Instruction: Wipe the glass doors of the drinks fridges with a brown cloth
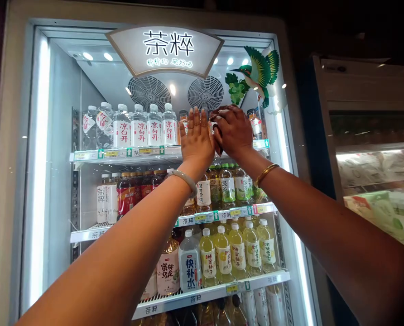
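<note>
My left hand lies flat with its fingers stretched upward against the glass door of a lit drinks fridge. A pale bangle is on that wrist. Close beside it, my right hand has bent fingers pressing a dark brown cloth to the same glass; most of the cloth is hidden under the palm and fingers. A gold bangle circles the right wrist. Behind the glass, near both hands, stand clear water bottles on the top shelf and green-capped tea bottles on the shelf below.
A fan-shaped sign and a bird decal are at the fridge's top. Yellow drink bottles fill a lower shelf. To the right, another lit display holds packaged goods. Both forearms cover part of the shelves.
</note>
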`<state>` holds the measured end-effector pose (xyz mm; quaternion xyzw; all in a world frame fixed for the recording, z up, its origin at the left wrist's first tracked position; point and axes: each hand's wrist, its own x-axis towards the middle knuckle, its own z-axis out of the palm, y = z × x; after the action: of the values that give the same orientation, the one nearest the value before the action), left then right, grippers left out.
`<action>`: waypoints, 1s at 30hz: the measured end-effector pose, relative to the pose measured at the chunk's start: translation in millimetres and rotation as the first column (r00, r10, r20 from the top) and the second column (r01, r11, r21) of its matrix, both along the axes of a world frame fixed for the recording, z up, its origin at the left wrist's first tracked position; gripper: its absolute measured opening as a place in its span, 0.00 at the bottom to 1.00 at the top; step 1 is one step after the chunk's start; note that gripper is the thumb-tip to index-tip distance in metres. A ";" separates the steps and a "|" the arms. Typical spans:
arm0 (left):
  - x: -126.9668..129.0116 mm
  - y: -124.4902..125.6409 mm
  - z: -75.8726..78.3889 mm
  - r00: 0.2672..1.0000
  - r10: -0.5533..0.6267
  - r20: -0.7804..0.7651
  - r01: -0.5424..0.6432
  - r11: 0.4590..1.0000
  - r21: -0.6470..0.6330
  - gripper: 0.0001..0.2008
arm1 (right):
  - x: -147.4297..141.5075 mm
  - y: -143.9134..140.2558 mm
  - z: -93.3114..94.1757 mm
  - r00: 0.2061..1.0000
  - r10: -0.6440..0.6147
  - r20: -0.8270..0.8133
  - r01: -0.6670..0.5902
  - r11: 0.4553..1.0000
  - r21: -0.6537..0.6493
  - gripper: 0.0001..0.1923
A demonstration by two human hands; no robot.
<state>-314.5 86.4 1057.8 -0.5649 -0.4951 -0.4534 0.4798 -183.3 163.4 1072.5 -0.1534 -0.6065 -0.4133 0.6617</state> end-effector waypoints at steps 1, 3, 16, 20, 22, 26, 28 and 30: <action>6.5 3.0 -1.8 1.000 -0.018 -0.016 0.018 1.000 0.004 0.35 | 4.0 0.1 -8.9 0.999 -0.011 0.037 0.010 1.000 0.004 0.19; 17.5 7.3 -8.0 0.998 -0.035 -0.055 0.035 0.999 0.001 0.35 | 19.9 4.2 -28.9 0.994 -0.029 0.105 0.029 1.000 0.007 0.19; 50.4 28.1 -25.1 0.997 -0.038 -0.061 0.033 0.996 -0.078 0.33 | 51.4 24.1 -20.6 0.998 -0.062 0.003 0.062 0.998 0.021 0.19; 47.4 31.8 -31.8 0.987 -0.075 -0.141 0.071 0.997 -0.033 0.33 | 71.8 32.8 -34.2 0.995 -0.086 0.058 0.083 0.995 0.050 0.19; 47.6 32.8 -32.9 0.986 -0.079 -0.144 0.075 0.997 -0.036 0.34 | 75.1 35.2 -23.3 0.997 -0.078 -0.008 0.078 0.997 0.019 0.18; 49.4 31.7 -31.9 0.990 -0.065 -0.128 0.057 0.996 -0.066 0.34 | 58.7 28.6 -7.3 0.995 -0.089 -0.049 0.088 0.996 -0.031 0.19; 49.7 30.9 -31.7 0.991 -0.049 -0.121 0.040 0.997 -0.072 0.35 | 53.4 25.2 -18.1 0.996 -0.086 -0.001 0.086 0.996 -0.005 0.19; 49.4 31.4 -32.3 0.992 -0.024 -0.121 0.015 0.998 -0.069 0.35 | 59.2 26.1 -36.0 0.995 -0.070 0.064 0.067 0.997 0.038 0.19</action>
<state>-265.0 117.8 1025.4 -0.6121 -0.4745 -0.4059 0.4852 -124.1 189.6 1036.5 -0.1484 -0.6147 -0.4515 0.6295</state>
